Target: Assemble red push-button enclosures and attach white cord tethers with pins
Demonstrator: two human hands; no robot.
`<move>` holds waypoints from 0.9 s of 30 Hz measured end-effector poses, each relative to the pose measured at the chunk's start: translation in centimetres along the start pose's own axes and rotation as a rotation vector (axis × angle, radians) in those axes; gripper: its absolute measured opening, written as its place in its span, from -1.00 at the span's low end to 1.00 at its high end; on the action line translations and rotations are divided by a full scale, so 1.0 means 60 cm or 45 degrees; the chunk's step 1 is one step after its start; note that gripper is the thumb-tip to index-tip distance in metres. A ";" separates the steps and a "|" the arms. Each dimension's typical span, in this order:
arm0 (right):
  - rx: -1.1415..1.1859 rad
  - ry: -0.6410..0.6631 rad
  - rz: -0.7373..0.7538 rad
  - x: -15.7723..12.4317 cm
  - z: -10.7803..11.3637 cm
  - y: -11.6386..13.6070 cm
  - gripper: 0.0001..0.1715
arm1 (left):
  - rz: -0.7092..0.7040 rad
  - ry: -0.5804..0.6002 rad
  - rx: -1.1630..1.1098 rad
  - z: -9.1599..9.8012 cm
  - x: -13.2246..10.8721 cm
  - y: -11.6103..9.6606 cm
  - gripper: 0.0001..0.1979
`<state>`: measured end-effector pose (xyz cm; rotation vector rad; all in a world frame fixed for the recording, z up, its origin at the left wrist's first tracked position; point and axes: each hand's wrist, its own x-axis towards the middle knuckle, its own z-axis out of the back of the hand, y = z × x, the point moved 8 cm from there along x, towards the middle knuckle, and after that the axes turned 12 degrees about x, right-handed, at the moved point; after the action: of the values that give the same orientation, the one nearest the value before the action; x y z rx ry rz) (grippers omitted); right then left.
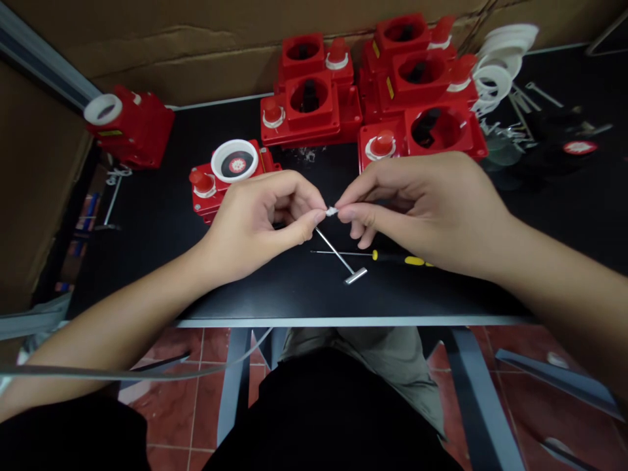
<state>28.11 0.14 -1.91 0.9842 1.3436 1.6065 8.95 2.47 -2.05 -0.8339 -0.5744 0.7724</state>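
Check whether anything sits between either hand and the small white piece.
Nothing visible does. The left hand and the right hand both pinch the small white piece directly. The T-handled tool and the screwdriver sit lower in the picture, outside the pinch.

Left hand (260, 222) and right hand (426, 209) meet at the fingertips, both pinching.

A small piece (331, 211) is held between left hand (260, 222) and right hand (422, 209); a screwdriver (377, 255) is laid under them on the worktop (147, 216), boxes (314, 98) stacked behind.
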 end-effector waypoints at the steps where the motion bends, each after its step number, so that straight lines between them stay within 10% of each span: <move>1: -0.007 -0.011 -0.005 0.000 0.002 0.001 -0.61 | -0.001 -0.001 0.009 0.001 0.000 -0.001 -0.92; 27: -0.245 0.010 0.080 -0.003 0.015 0.017 -0.77 | -0.092 -0.014 0.208 0.009 -0.001 -0.009 -0.91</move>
<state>28.92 0.18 -0.79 0.9117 1.1484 1.7521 8.72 2.42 -1.32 -0.6552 -0.5409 0.7475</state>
